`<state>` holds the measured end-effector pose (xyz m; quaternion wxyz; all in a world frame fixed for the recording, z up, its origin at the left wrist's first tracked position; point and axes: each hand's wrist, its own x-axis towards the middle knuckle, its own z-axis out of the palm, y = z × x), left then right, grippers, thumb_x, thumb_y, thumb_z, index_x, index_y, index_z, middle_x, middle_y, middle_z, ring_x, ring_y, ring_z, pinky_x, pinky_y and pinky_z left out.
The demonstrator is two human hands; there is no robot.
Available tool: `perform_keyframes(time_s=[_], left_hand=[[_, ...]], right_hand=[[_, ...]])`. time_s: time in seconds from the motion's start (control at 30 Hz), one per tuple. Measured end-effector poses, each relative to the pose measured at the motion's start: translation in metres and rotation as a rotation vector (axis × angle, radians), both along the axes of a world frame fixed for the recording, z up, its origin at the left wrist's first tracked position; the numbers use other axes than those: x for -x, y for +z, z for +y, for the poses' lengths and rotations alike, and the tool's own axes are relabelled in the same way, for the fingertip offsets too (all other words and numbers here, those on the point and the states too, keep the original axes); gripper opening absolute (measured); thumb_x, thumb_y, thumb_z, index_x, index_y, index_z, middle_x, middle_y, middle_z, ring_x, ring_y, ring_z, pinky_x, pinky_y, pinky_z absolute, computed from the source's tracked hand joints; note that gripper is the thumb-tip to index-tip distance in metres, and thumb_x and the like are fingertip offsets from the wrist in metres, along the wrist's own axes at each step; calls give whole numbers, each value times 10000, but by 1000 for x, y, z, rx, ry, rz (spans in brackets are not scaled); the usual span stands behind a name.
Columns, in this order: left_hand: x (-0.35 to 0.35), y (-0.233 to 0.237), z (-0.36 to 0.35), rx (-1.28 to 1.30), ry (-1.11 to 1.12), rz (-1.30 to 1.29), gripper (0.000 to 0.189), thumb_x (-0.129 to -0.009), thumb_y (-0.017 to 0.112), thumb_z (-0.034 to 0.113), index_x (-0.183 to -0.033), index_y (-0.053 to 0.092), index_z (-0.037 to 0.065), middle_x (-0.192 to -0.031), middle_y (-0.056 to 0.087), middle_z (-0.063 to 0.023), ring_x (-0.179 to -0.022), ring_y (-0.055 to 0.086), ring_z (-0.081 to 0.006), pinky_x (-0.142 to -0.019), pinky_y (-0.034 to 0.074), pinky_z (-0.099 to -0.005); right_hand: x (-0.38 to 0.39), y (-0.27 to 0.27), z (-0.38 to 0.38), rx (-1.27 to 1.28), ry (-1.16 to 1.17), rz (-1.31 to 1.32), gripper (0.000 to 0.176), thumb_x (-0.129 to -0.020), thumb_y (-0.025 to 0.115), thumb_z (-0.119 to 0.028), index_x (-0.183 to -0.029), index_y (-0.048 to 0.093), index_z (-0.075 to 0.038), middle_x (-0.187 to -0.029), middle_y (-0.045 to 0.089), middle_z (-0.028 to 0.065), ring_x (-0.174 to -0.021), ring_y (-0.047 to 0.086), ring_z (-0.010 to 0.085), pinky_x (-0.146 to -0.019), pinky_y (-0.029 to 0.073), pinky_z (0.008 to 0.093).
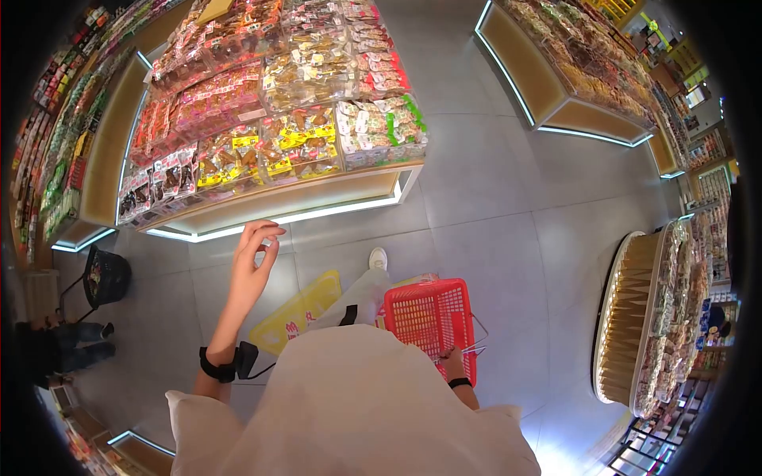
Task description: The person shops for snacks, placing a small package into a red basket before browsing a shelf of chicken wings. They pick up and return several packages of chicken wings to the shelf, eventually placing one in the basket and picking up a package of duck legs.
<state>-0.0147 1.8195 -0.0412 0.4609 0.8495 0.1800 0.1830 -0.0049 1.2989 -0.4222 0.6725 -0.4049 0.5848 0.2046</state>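
My left hand (259, 247) is raised in front of the nearest snack display, its fingers loosely curved and the thumb apart from them, with nothing in it. Closest to it are the yellow-labelled snack packets (230, 159) and, to their left, dark packets in white wrappers (171, 176). Low at my right side, my right hand (452, 358) grips the metal handle of a red shopping basket (429, 297). The basket hangs beside my leg, and its slatted wall shows. What lies inside it I cannot make out.
A yellow floor sign (298, 312) lies by my foot. Another person (79, 341) stands at the left near a black basket (105, 276). A lit display stand (556, 103) is at the far right, and a rounded one (627, 317) at the right.
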Motion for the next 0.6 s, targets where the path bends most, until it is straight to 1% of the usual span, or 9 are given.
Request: perform_keyframes(time_s=[0.07,0.1,0.23,0.27,0.33,0.4,0.43,0.53,0.6], left_hand=[[-36,-21,4,3,-4,13,167,-809,490,5,-944,576,55,-1004,493,-56,-846,515,-152,-670,416,-233],[-56,-32,4,27,-18,14,164,-809,490,3,-942,572,53,-992,495,-56,-836,514,-150,-664,417,-234],[-139,-65,-9,135,-99,-5,164,-806,487,-10,-940,557,51,-951,494,-55,-808,512,-144,-649,421,-240],[-155,-70,-15,162,-120,-17,167,-804,486,-14,-942,554,51,-944,493,-55,-803,511,-144,-648,422,-242],[-187,-77,-20,215,-155,-4,160,-811,485,8,-949,550,58,-942,492,-50,-818,511,-141,-660,420,-237],[-212,-82,-22,246,-180,21,141,-832,479,42,-950,554,61,-951,497,-44,-846,508,-134,-676,416,-231],[-223,-86,-23,236,-172,25,141,-825,479,37,-944,553,54,-939,499,-53,-828,514,-145,-659,421,-240],[-257,-99,-25,200,-162,41,140,-811,477,27,-929,552,38,-913,503,-74,-787,530,-174,-620,433,-262],[-276,-107,-25,177,-179,58,136,-809,477,26,-921,553,36,-908,507,-82,-778,534,-189,-614,438,-269]], right_hand=[[-14,10,-5,59,-15,12,271,-815,377,-171,-572,268,-119,-460,216,4,-403,267,152,-436,281,278],[-12,-12,-22,97,-15,-13,334,-831,410,-241,-546,266,-143,-422,212,-9,-357,254,146,-379,218,295],[-44,19,-49,6,295,32,371,-849,374,-281,-521,252,-155,-413,231,-4,-360,238,159,-400,234,313],[-54,22,-55,13,200,49,375,-849,375,-278,-518,248,-155,-411,224,-6,-359,232,159,-400,231,314],[-81,3,-64,11,8,71,382,-850,377,-271,-513,239,-157,-408,210,-12,-359,218,158,-400,224,314],[-107,-17,-85,-63,35,33,382,-844,390,-261,-512,236,-154,-411,199,-14,-358,209,152,-395,216,307],[-120,-21,-92,-105,47,15,383,-841,397,-256,-511,234,-152,-412,193,-14,-358,204,149,-393,212,303],[-198,53,-60,66,53,-26,354,-833,414,-229,-531,249,-146,-420,191,-17,-356,195,138,-391,204,289],[-242,65,-54,162,48,-19,308,-821,421,-194,-560,265,-143,-430,194,-18,-354,195,124,-380,198,273]])
